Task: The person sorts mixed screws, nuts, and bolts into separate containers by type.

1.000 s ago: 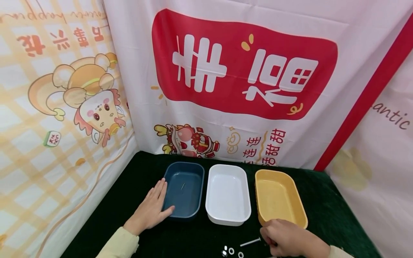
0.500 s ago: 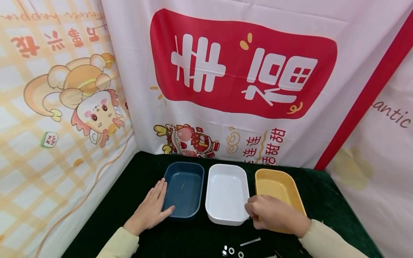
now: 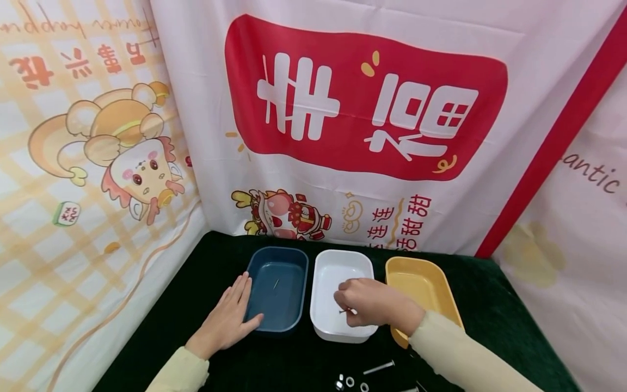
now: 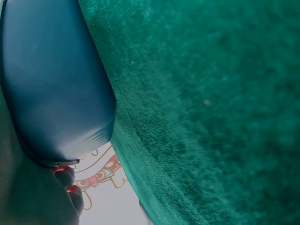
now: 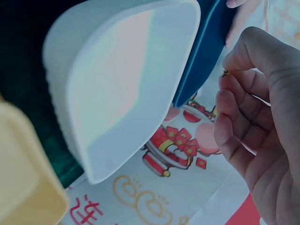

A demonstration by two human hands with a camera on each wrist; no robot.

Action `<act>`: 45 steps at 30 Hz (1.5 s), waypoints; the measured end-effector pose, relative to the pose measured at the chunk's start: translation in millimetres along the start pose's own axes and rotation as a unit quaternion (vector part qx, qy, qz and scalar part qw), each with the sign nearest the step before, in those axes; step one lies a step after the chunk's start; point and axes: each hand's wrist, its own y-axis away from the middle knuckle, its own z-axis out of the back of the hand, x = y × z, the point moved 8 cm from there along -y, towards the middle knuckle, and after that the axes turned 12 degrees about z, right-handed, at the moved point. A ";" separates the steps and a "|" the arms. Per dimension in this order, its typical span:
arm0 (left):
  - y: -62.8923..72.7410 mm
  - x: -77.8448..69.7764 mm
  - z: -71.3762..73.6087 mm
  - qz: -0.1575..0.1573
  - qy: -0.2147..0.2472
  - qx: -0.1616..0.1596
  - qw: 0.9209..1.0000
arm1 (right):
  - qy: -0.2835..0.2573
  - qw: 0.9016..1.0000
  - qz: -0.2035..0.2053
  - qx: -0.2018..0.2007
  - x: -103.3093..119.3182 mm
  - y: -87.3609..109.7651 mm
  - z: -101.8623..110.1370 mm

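Note:
My left hand (image 3: 226, 321) rests with extended fingers along the left rim of a blue tray (image 3: 302, 277). Inside that tray lies a thin pin-like piece of metal (image 3: 276, 284). Over the white tray (image 3: 323, 272) is my right hand (image 3: 374, 302), pinching a small screw (image 5: 225, 73) between thumb and forefinger. Only a brassy tip of the screw shows in the right wrist view. The left wrist view has the outer wall of the blue tray (image 4: 56, 84) close up, with fingertips (image 4: 75, 197) at its far end.
On the right stands a yellow tray (image 3: 416, 277), partly behind my right arm. Near the front edge of the green cloth (image 3: 294, 365) lie a long bolt (image 3: 379, 367), washers (image 3: 350, 381) and a nut (image 3: 339, 385). Printed fabric hangs behind and at the sides.
My right hand has lifted from the loose hardware in front of the yellow tray and travelled left to above the white tray, carrying the screw. My left hand stays on the blue tray.

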 end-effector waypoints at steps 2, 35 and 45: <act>0.4 0.4 -0.2 -0.001 0.001 0.000 1.000 | 0.006 1.000 0.003 0.000 0.7 -12.0 0.8; -0.7 2.2 -2.8 -0.009 0.004 -0.005 1.000 | 0.012 0.994 -0.041 -0.100 -25.8 -98.4 -8.0; -1.4 1.9 0.1 -0.009 0.010 -0.008 1.000 | -0.015 0.993 -0.057 -0.103 -29.2 -60.5 11.6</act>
